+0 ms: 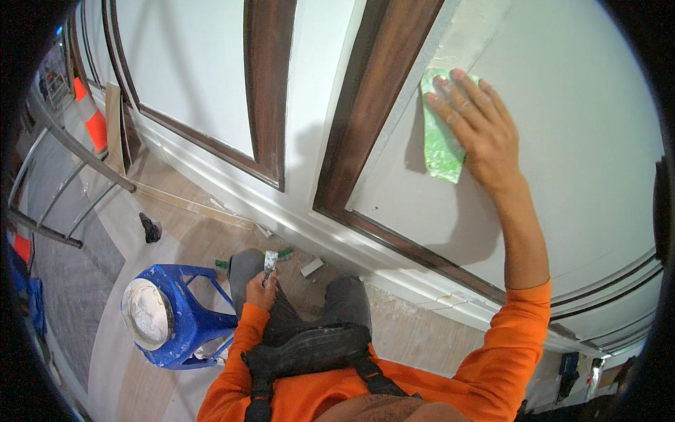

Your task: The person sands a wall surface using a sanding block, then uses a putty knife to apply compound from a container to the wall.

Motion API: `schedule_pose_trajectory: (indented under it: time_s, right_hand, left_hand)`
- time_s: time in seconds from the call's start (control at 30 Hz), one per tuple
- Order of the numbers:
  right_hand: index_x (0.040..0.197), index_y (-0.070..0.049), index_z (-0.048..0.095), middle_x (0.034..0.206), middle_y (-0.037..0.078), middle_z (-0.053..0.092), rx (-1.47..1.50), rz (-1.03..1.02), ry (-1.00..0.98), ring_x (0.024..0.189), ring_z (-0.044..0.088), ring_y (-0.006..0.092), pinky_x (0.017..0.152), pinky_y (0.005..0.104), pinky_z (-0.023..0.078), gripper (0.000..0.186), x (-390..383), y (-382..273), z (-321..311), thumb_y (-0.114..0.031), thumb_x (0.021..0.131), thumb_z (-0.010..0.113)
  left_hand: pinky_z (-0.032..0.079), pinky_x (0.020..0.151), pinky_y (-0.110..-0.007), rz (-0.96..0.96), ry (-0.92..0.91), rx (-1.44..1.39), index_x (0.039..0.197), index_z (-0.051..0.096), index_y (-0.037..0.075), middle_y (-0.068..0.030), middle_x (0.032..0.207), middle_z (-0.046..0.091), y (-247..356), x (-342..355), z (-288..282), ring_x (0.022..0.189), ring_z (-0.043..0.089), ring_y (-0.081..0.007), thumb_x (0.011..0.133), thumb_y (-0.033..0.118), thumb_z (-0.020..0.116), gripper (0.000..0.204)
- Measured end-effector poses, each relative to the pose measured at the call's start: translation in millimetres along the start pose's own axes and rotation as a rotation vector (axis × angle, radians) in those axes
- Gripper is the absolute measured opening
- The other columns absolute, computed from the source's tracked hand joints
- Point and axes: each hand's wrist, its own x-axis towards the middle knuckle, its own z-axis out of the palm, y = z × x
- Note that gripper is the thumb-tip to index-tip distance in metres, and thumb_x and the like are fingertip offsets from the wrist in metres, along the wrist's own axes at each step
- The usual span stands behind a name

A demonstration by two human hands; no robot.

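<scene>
High on the white wall panel (555,133), my right hand (486,137) presses a green sheet of sandpaper (443,151) flat, its fingers laid over the sheet. White dust marks the sheet and fingertips. Above it runs a paler, filler-coloured strip (471,35) beside the dark brown wood trim (387,70). Low over my lap, my left hand (261,290) is closed around a small putty knife (271,261), its blade smeared white. The knife's handle is mostly hidden in the fist.
A blue plastic stool (183,281) at my left carries a round container of white paste (148,315). Farther left stand a curved metal frame (67,141) and an orange-and-white cone (90,116). Scraps, including a white block (311,266), lie by the baseboard (295,218).
</scene>
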Motion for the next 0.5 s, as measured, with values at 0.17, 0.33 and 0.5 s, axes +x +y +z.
schedule_pose_trajectory:
  time_s: [0.17, 0.33, 0.5]
  right_hand:
    - [0.135, -0.021, 0.073, 0.140, 0.002, 0.070, 0.141, -0.053, -0.177, 0.139, 0.058, 0.0242, 0.119, 0.0475, 0.042, 0.042, -14.4, -30.6, -5.5, -0.014, 0.096, 0.061]
    - [0.133, -0.025, 0.074, 0.136, -0.002, 0.074, 0.098, 0.175, 0.165, 0.126, 0.065, 0.0270, 0.104, 0.0412, 0.049, 0.046, 15.8, 7.6, -23.5, -0.013, 0.089, 0.070]
    - [0.130, -0.024, 0.075, 0.133, -0.002, 0.074, -0.047, 0.179, 0.260, 0.119, 0.067, 0.0257, 0.097, 0.0403, 0.051, 0.049, 33.0, 26.2, -13.7, -0.010, 0.084, 0.075]
  left_hand:
    - [0.051, 0.061, -0.035, -0.049, -0.014, 0.018, 0.094, 0.073, 0.003, -0.0060, 0.068, 0.066, -6.7, 0.0, -4.2, 0.063, 0.064, -0.0142, 0.106, 0.034, 0.064, 0.035]
    - [0.051, 0.062, -0.035, 0.028, -0.004, 0.032, 0.096, 0.074, 0.003, -0.0063, 0.069, 0.068, -8.8, -1.4, -3.4, 0.064, 0.065, -0.0142, 0.106, 0.035, 0.064, 0.035]
    - [0.051, 0.062, -0.035, -0.057, 0.008, 0.036, 0.096, 0.074, 0.002, -0.0057, 0.069, 0.068, 6.2, -3.4, -5.0, 0.064, 0.065, -0.0149, 0.106, 0.037, 0.064, 0.037]
